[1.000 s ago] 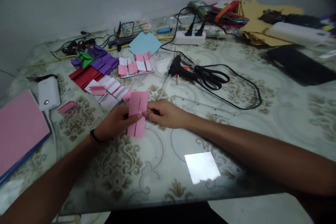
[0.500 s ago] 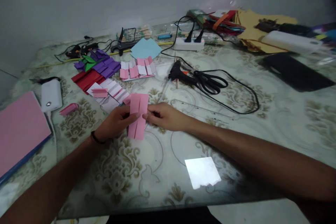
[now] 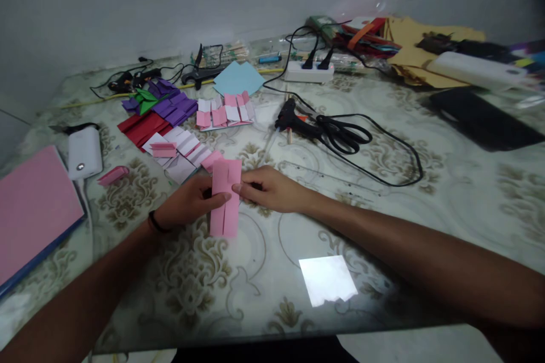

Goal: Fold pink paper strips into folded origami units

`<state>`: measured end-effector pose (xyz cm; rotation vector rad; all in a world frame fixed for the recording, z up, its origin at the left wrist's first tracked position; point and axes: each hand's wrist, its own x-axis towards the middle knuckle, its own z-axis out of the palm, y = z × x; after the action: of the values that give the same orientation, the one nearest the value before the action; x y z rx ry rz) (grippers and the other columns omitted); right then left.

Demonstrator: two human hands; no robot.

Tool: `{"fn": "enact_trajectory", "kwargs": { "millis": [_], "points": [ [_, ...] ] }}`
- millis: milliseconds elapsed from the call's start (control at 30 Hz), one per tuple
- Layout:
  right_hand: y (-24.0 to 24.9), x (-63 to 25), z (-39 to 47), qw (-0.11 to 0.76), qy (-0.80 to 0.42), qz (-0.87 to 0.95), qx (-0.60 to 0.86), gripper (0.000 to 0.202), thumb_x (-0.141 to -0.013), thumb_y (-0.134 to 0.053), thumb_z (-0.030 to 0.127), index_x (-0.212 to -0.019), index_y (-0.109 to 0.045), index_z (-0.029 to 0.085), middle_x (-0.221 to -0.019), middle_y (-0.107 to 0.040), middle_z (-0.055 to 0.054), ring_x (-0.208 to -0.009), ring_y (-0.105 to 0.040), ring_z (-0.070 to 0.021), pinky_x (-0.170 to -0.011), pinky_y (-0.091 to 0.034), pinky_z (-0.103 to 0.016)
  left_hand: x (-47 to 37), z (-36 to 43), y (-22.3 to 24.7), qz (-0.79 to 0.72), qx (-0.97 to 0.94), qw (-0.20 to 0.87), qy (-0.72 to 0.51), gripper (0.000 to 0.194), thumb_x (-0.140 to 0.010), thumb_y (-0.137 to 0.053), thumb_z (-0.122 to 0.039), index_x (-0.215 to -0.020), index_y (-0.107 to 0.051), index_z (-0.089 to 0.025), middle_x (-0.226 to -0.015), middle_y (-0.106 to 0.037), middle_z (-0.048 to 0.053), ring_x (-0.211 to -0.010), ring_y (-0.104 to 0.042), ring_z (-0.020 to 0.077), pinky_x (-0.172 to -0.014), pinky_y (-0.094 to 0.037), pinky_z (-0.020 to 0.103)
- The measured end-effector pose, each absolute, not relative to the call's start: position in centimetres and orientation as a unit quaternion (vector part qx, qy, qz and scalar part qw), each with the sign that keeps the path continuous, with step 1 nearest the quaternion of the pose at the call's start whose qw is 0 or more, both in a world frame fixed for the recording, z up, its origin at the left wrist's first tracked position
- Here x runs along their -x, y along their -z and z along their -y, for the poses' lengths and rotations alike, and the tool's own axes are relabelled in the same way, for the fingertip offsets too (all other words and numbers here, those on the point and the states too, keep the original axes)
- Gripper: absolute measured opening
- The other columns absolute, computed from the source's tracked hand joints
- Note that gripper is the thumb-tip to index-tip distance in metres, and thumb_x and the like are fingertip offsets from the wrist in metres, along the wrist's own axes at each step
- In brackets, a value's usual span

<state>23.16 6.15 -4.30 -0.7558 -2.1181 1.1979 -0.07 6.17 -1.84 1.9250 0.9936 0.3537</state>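
Note:
Between my two hands is a folded piece of pink paper (image 3: 225, 218), held upright just above the table, its two long flaps meeting along a middle seam. My left hand (image 3: 193, 201) grips its left side, thumb flat on the front. At the right edge my right hand (image 3: 275, 189) pinches it with thumb and fingers; the fingertips behind the paper are hidden. Just beyond lie folded white and pink papers (image 3: 187, 150). A small folded pink strip (image 3: 113, 175) rests to the left of my left hand.
A black glue gun (image 3: 296, 119) with coiled cable lies beyond my right hand, near a transparent ruler (image 3: 332, 178). Farther back are a white power strip (image 3: 309, 71) and blue paper (image 3: 238, 79). At left sit a white power bank (image 3: 85, 152) and a pink paper stack (image 3: 36, 210).
The pink paper has come slightly lower and turned a little more upright in my hands. Both hands keep their grip; the view has shifted slightly.

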Motion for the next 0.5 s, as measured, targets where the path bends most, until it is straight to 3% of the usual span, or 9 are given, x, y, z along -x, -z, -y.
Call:
{"fn": "enact_trajectory", "kwargs": {
  "millis": [500],
  "points": [
    [3.43,-23.03,-6.00,0.272,-0.533,0.741,0.305,0.052,-0.098,-0.054,0.054,-0.067,-0.060,0.013,-0.056,-0.053,0.002,-0.050,-0.045,-0.0076,-0.051,-0.034,-0.019,0.02,-6.11,1.80,-0.398,-0.801,0.423,-0.145,0.040,-0.093,-0.053,-0.042,-0.064,-0.046,-0.015,-0.061,-0.036,-0.005,-0.058,-0.033,0.0087,-0.053,-0.025,0.022]
  ]
}}
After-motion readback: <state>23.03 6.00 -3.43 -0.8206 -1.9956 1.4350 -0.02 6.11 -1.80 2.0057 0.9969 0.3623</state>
